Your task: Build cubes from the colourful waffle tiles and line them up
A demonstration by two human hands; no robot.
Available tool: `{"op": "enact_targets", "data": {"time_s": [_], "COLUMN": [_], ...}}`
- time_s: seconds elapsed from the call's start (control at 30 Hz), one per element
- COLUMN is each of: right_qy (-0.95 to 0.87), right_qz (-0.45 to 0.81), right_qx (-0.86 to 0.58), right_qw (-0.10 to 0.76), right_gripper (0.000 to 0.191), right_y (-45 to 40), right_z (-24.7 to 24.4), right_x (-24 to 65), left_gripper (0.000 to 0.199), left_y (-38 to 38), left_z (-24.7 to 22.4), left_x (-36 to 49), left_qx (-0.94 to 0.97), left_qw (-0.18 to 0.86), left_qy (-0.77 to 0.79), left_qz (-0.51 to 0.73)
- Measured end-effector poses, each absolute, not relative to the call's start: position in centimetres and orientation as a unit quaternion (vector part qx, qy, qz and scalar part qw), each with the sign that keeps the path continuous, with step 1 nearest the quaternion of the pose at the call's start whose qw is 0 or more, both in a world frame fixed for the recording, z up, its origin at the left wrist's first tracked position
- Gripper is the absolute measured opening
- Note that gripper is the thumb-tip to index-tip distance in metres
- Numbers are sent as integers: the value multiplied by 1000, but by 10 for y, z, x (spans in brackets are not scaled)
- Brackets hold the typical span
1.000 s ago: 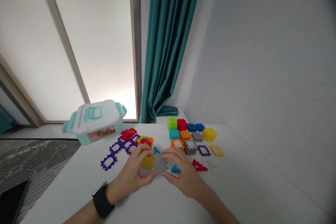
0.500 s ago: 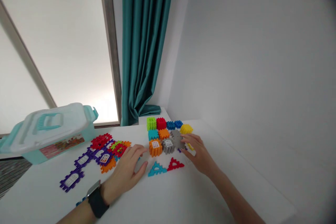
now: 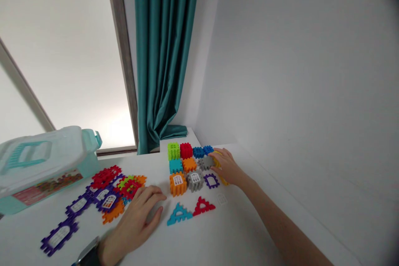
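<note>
Right grip [image 3: 229,168]: fingers curl over the yellow tile stack [image 3: 216,162], at the right end of the middle row, just beside the grey notched tiles [image 3: 205,163]. The hand hides the contact; whether the stack is clasped or merely touched cannot be determined.

Left grip [image 3: 137,218]: unloaded, fingers parted and slightly bent, low over the white surface [image 3: 199,243] between the red notched tile [image 3: 130,190] and the blue triangular piece [image 3: 179,214].

Potential faults and causes:

1. Row misalignment. The right fingertips work close to the grey tiles; a sideways push could drive these toward the orange tile stack [image 3: 188,164].

2. Stack separation. Uneven finger pressure could shear the yellow layers if they are not interlocked.

3. Frame displacement. The purple frame [image 3: 211,181] lies near the right grip; a lowered palm could drag it.

4. Left-side collision. Rightward travel of the left grip could strike the orange window stack [image 3: 178,184] or the blue triangular piece.

5. Insert loss. The white window insert [image 3: 222,199] contrasts poorly with its background and could be brushed aside unnoticed.
</note>
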State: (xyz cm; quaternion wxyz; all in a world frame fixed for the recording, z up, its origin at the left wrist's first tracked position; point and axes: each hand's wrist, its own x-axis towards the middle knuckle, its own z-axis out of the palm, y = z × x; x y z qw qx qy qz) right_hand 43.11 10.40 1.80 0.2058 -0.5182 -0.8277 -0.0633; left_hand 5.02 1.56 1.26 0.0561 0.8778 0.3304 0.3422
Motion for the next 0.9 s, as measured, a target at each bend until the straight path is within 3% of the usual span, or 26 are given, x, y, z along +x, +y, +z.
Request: {"op": "enact_targets", "data": {"time_s": [0.67,0.77,0.9], "right_qy": [-849,-848,-851], "right_qz": [-16,-16,-16], "right_qx": [-503,-503,-497], "right_qw": [159,167,169], "right_gripper": [62,59,35], "right_y": [119,117,112], "right_z": [16,18,20], "right_x": [429,429,427], "left_gripper": [22,22,20], "left_y": [18,18,18], "left_z": [5,5,7], "left_x": [49,50,50], "left_qx": [888,888,887], "left_qw": [75,74,74], "left_qy": [328,329,331], "left_qz": [314,311,314]}}
